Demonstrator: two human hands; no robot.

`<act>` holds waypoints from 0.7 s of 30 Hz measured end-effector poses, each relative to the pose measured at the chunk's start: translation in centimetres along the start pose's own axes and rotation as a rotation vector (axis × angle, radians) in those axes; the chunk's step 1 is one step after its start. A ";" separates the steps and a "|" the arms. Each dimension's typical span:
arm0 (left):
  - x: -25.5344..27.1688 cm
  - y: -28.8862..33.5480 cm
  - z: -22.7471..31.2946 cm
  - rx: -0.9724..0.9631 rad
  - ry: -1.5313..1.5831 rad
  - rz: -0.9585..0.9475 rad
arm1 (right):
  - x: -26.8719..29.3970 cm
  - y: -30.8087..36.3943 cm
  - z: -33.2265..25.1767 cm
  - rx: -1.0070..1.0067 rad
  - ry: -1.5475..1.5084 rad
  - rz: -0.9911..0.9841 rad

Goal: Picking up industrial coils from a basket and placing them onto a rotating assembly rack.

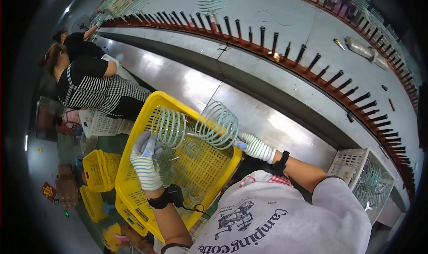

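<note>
My left hand (146, 158), in a striped glove, has its fingers curled at the near-left edge of a bundle of pale green rings (168, 128). That bundle is over the left side of a yellow plastic basket (130, 162). A second bundle of similar rings (217, 125) stands at the basket's right rim, against the metal bench. My right hand (256, 148), gloved too, reaches to its lower right side; the fingertips are partly hidden, but appear closed on its edge. I cannot tell whether each bundle is separate rings or one coil. More pale rings (191, 189) lie inside the basket.
Beyond the metal bench (263, 120), a conveyor carries a long row of dark upright pegs (298, 53). A white crate (350, 167) of rings stands at right. Two co-workers (98, 80) work at far left, near more yellow baskets (100, 169).
</note>
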State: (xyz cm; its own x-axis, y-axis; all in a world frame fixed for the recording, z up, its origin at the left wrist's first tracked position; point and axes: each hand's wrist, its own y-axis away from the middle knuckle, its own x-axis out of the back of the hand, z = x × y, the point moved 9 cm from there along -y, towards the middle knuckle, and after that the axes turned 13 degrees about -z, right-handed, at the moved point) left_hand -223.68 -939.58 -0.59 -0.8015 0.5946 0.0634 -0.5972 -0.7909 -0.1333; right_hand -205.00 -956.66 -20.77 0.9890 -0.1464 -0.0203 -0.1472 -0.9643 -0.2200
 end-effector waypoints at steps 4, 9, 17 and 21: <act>-1.5 2.7 -1.0 -0.037 -0.181 -0.086 | 3.9 6.4 0.3 0.076 -0.038 0.220; 0.5 6.5 -3.8 -0.008 -0.182 0.144 | 17.8 18.0 -4.1 0.224 0.017 0.925; 2.2 8.8 -5.4 0.022 -0.195 0.234 | 31.8 27.2 -15.7 0.716 0.127 1.249; 1.7 9.6 -5.5 0.084 -0.218 0.265 | 34.0 23.5 -15.1 0.388 0.466 1.208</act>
State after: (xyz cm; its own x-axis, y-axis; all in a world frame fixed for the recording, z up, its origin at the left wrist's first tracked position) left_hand -230.59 -945.40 -7.25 -0.9108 0.3295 0.2486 -0.3608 -0.9281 -0.0918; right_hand -175.06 -987.58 -11.93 0.1373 -0.9871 -0.0824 -0.8254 -0.0680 -0.5605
